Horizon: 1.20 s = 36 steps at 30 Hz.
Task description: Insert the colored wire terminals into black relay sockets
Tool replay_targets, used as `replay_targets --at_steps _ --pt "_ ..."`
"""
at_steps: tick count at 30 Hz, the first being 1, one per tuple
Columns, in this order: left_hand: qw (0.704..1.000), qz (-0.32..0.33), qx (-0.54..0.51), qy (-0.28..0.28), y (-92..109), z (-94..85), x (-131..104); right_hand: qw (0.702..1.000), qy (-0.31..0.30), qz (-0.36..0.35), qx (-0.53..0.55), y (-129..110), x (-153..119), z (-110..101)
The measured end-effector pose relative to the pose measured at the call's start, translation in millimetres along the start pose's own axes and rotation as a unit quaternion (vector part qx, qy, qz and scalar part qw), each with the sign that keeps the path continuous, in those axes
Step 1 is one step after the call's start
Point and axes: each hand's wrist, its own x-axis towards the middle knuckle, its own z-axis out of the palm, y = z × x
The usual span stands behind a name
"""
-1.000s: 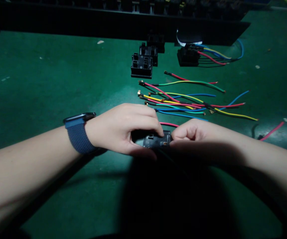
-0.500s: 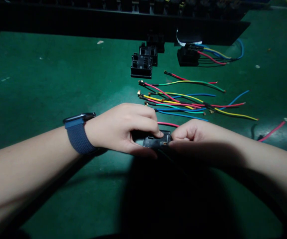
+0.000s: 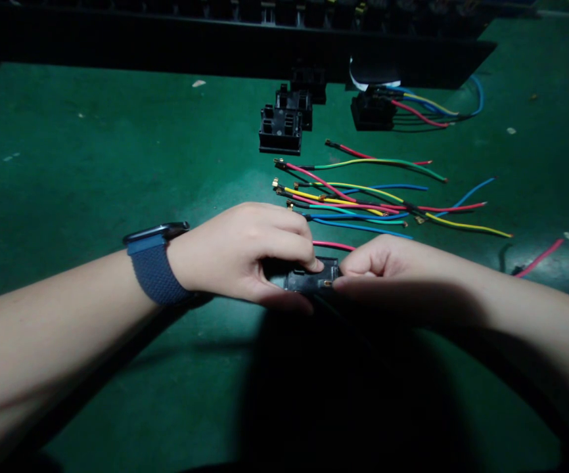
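Fingers of left hand (image 3: 259, 253) pinch black housing (image 3: 310, 277); right hand's (image 3: 370, 266) grip unclear.

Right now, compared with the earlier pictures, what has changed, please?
Only slight shifts: fingers of the left hand cover more of the black plastic housing; the right hand's thumb edged left, toward the small brass-coloured contact. No visible release. The loose coloured wires stayed put.

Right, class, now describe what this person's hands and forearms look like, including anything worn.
Both hands are bare, and no sleeves show on the forearms. The left wrist wears a dark watch with a woven navy-blue band.
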Motion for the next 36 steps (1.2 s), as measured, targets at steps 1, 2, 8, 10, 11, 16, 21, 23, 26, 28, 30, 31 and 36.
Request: replay_targets --at_steps 1,2,8,10,11,16,21,23,26,28,30,31,36 --pt "1.0 -0.002 -0.001 -0.001 0.1 -0.2 0.1 1.0 0.0 0.0 -0.001 -0.1 0.0 0.0" --pt "1.0 -0.003 -0.001 -0.002 0.3 -0.4 0.1 1.0 0.001 -0.001 -0.002 -0.3 -0.1 0.0" --pt "1.0 -0.001 0.001 -0.003 0.6 -0.6 0.0 1.0 0.003 0.001 -0.016 -1.4 -0.9 -0.7" --pt "1.0 0.005 0.001 0.001 0.3 -0.2 -0.4 1.0 0.003 0.001 -0.022 -1.7 -0.8 -0.4" --pt "1.0 0.008 0.001 0.001 0.2 0.0 -0.5 1.0 0.005 0.001 -0.023 -1.7 -0.7 -0.1" --pt "1.0 0.001 -0.031 -0.004 1.2 -1.1 -0.2 1.0 0.012 0.002 -0.004 -1.3 -0.1 1.6" --pt "0.993 -0.062 -0.036 0.09 2.5 -1.6 -0.3 1.0 0.004 0.002 0.015 -0.3 0.1 1.8" --pt "0.988 -0.097 -0.016 0.118 2.3 -0.5 -0.6 1.0 0.004 0.008 0.018 -0.1 0.1 2.0" --pt "0.985 -0.113 0.013 0.129 1.6 1.2 -0.7 0.999 0.014 0.018 0.023 0.1 0.1 2.7" --pt "0.984 -0.112 0.03 0.135 1.2 1.8 -0.5 0.999 0.013 0.019 0.026 0.6 0.4 2.8" --pt "0.984 -0.113 0.038 0.136 1.1 1.8 -0.2 1.0 0.009 0.014 0.027 1.5 1.2 2.4" --pt "0.983 -0.113 0.039 0.136 1.1 1.7 -0.2 1.0 0.007 0.011 0.026 2.0 1.5 2.1" --pt "0.984 -0.115 0.033 0.133 1.2 1.5 -0.2 1.0 0.007 0.008 0.022 3.0 2.0 1.4"
